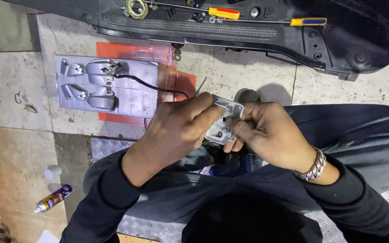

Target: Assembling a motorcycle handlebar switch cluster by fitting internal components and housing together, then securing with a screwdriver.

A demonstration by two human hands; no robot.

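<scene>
The left hand [176, 128] is closed on a small silver bracket [225, 118], pinched from above; the right hand [266, 132] grips its lower, clear part. The bracket is held between both hands, over the lap. It is best kept steady by the left while fine pressure is applied by the right fingertips [241, 128]. A grey tray [109, 87] lies beyond the left hand on the floor.

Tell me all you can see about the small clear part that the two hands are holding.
The small clear part is a blocky piece that looks like translucent whitish plastic, with a flat rectangular top flange and a lower body showing two small dark holes. It is held tilted in the air above the person's lap. The left hand pinches its top from the left; the right hand grips it from the right, fingers along its side. Its back is hidden.
</scene>
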